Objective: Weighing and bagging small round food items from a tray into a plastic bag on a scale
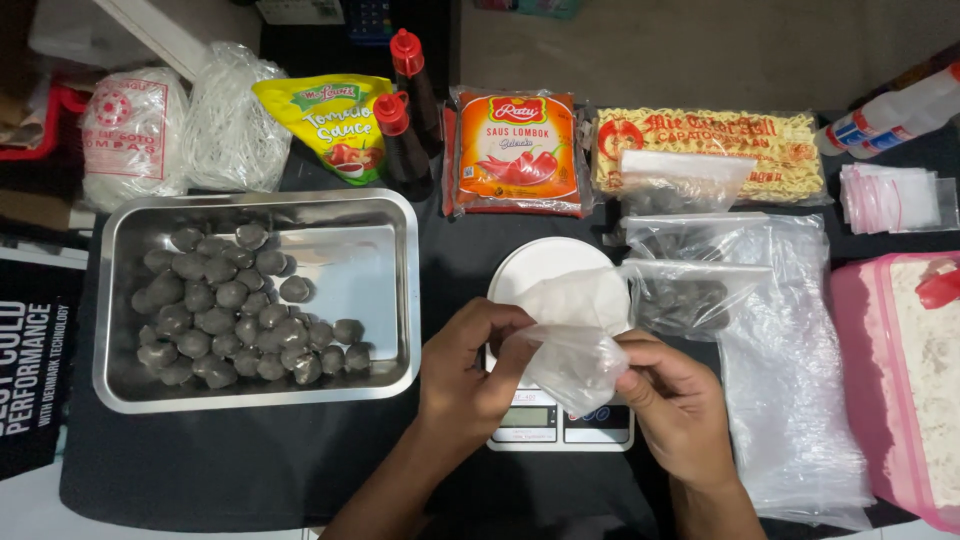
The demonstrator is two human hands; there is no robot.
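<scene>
Both hands meet over a small white kitchen scale (545,275) in the middle of the black table (250,460), and between them is a small clear plastic bag (575,360). The left hand (470,375) has its fingers closed on the left edge of the bag, and the right hand (675,400) pinches the right edge between thumb and fingers, so both grips are clamped on the thin plastic. The bag hangs just above the scale plate, and its mouth looks a little pulled apart; I cannot tell if anything is inside. To the left of the hands stands a metal tray (390,290), and in it lie many dark grey balls (225,315), gathered in the left and lower part, while the upper right part of the tray is bare. To the right of the scale lie several filled plastic bags (690,295) with the same dark balls inside, resting on a stack of flat clear bags (790,400). At the far right there is a pink container (880,400) with white powder in it.
</scene>
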